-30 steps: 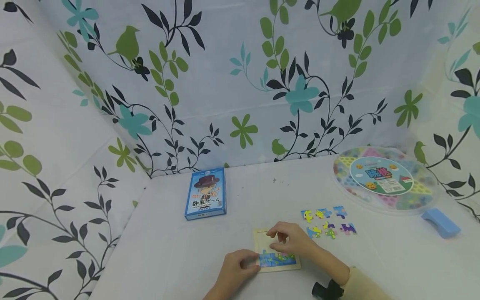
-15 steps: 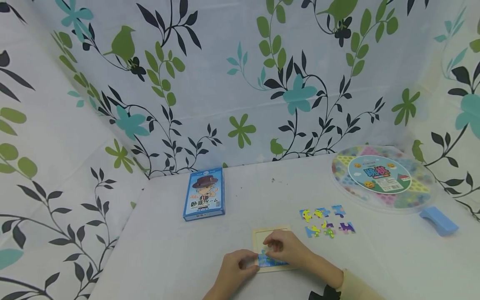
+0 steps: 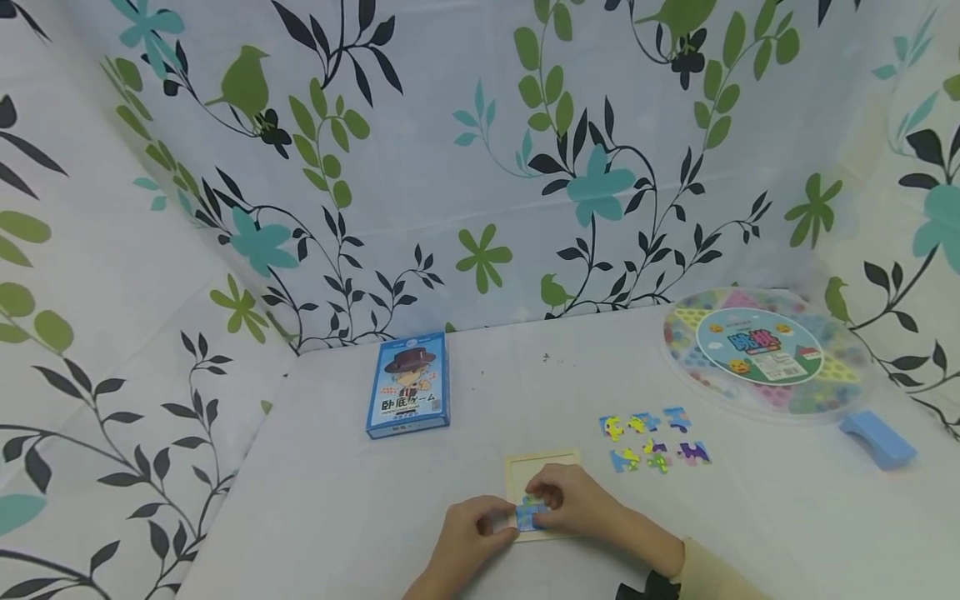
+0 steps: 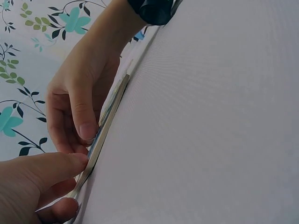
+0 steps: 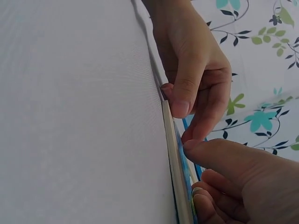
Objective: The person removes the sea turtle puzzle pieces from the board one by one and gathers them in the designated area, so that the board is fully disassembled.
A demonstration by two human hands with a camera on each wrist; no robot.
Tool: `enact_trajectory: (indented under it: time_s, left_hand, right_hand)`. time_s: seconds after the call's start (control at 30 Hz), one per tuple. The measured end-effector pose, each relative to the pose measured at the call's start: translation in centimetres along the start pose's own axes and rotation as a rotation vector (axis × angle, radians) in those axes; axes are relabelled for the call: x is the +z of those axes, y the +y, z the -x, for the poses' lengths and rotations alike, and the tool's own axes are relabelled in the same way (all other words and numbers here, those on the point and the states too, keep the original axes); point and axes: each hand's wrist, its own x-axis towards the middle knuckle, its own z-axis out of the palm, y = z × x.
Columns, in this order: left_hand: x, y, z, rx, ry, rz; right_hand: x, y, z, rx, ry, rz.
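Note:
A small wooden jigsaw tray (image 3: 543, 458) lies near the table's front, with blue puzzle pieces (image 3: 528, 518) along its near side. My left hand (image 3: 471, 533) grips its left edge between thumb and fingers; the tray's pale rim (image 4: 107, 128) shows edge-on in the left wrist view. Over the tray, my right hand (image 3: 573, 502) has thumb and curled fingers down on a blue piece (image 5: 185, 161), its thumb tip right at the piece in the right wrist view. The right hand hides the tray's right part.
Several loose puzzle pieces (image 3: 648, 442) lie in two rows right of the tray. A blue card-game box (image 3: 409, 387) stands back left. A round clear game case (image 3: 765, 354) and a light-blue block (image 3: 879, 440) are at the right. A patterned curtain (image 3: 480, 167) surrounds the table.
My right hand has come down from above the tray onto the blue pieces and shifted slightly left. The left hand has stayed at the tray's edge. The loose pieces have not moved.

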Motion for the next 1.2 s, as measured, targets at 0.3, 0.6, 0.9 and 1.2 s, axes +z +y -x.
enact_trajectory:
  time_s: [0.3,0.6,0.9,1.2]
  left_hand:
    - [0.0,0.0,0.0,-0.037,-0.011,-0.006]
    - [0.2,-0.2,0.2,-0.053,-0.035,-0.009]
    - [0.1,-0.1,0.1,-0.024,-0.021,-0.01]
    - [0.1,-0.1,0.0,0.011,-0.006,-0.014]
  right_hand:
    - [-0.2,-0.6,0.1,0.051,-0.07,0.029]
    - [0.1,-0.7,0.3,0.109,-0.094,0.001]
    - [0.0,-1.0,0.2,0.154,-0.097,-0.018]
    - [-0.1,-1.1,0.1,0.14,-0.08,-0.012]
